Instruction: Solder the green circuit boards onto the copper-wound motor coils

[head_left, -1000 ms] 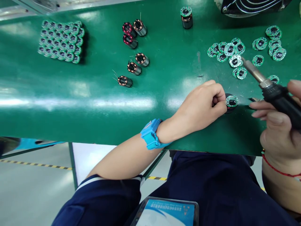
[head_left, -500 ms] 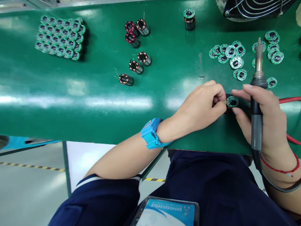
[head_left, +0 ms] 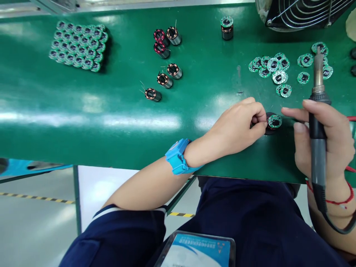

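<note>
Because the soldering iron sits in the right hand with its bare tip raised toward the far edge of the table, heat looks like the likeliest trouble: a careless swing could put that tip on the loose boards or across the left fingers. In the head view, the right hand's grip is closed around the iron's handle, pen-fashion, its index finger reaching toward the work without clearly touching it.

The left hand keeps a closed pinch on a black coil capped by a round green board, right of the table's centre and nearer its near edge. Fingers hide part of the coil, so how well the board sits cannot be told; a slack pinch could let it turn or slip, bending its fine leads.

No tray or box shows; parts lie straight on the table. Loose boards are heaped toward the far right corner, where a brush from the iron's tip could scatter or scorch them. Wire-leaded coils lie on their sides mid-table and could roll if knocked. Red-wound coils stand near them, and a packed block of capped coils sits toward the far left corner. A fan guard fills the far right corner.
</note>
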